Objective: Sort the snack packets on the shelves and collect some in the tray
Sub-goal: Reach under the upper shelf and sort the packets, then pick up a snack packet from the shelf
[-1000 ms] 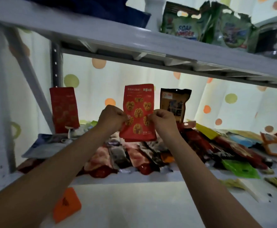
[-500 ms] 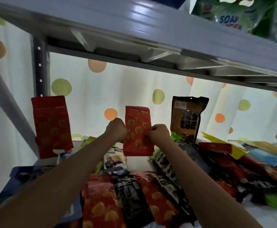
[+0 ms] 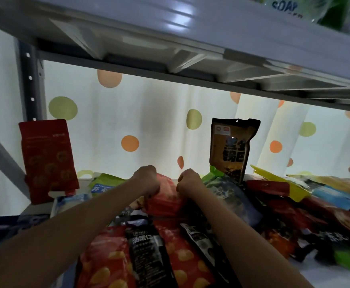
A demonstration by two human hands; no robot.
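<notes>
You have one view only, from your head camera, pushed in close between two shelves and facing the spotted curtain (image 3: 149, 121) behind. The upper shelf's underside (image 3: 170, 38) fills the top of the frame; your forearms rise from the bottom edge.

This looks like a storeroom or a small stockroom in a home, not a shop floor. A bare grey metal shelf rack (image 3: 30, 84) with bolt holes holds loose snack packets (image 3: 145, 256) heaped around the left hand (image 3: 147, 181). Above hangs a soap powder bag (image 3: 284, 7); behind, a dotted curtain (image 3: 128, 125) backs the rack.
</notes>
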